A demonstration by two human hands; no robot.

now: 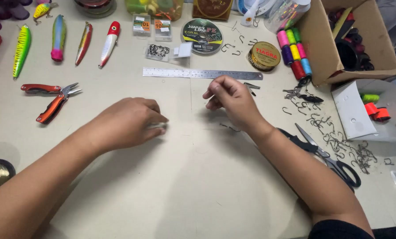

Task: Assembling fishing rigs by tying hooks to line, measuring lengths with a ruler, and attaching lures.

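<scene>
1. Just below the steel ruler [202, 74], near its right end: right hand [231, 101], fingertips pinched together on something too small to make out; possibly a hook or fine line, cannot tell which.
2. Below the ruler's left half, well apart from it: left hand [126, 122], palm down on the pale worktop [198, 186], fingers curled with tips pressed to the surface; whether anything is pinched there, cannot tell.
3. Between hands and ruler: bare worktop only; a few small dark hooks [229, 128] beside the right wrist.
4. Right of the ruler and lower: black-handled scissors [326, 155] under the right forearm, loose fish hooks [339, 139] scattered beside them.
5. Left of the ruler: red-handled pliers [52, 99], jaws toward the ruler.
6. Above the ruler: fishing lures [58, 40] in a row at left, line spools [203, 36] in the middle, coloured thread bobbins [294, 51] at right against a cardboard box [326, 40].
</scene>
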